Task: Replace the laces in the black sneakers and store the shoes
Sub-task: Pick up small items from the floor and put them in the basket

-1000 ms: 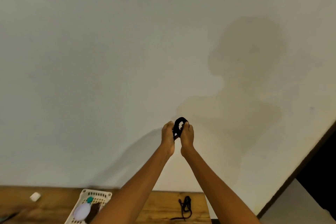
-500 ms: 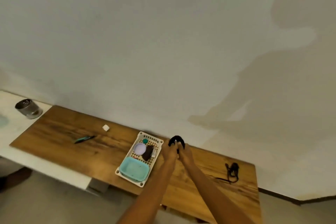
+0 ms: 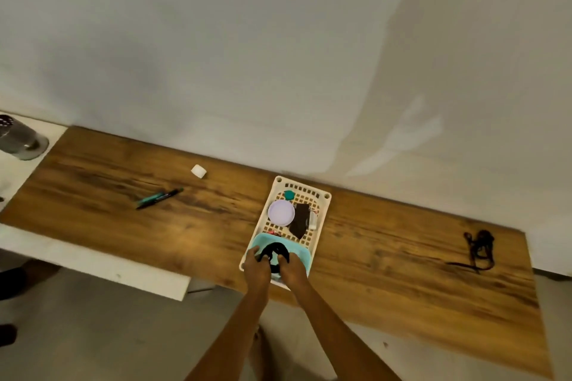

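A: Holding a coiled black lace [image 3: 274, 254] between them, the left hand [image 3: 256, 269] and right hand [image 3: 292, 269] have their fingers curled round it, over the teal tub [image 3: 301, 252] at the near end of the white basket [image 3: 322, 210].

B: Which way does the coil run?

A: Its loop arches away from the person toward the wall; its long axis lies across, hand to hand.

B: Any other lace?

A: A second black lace [image 3: 479, 249] lies in a loose tangle far right on the tabletop [image 3: 387, 257], well apart, one end trailing toward the left.
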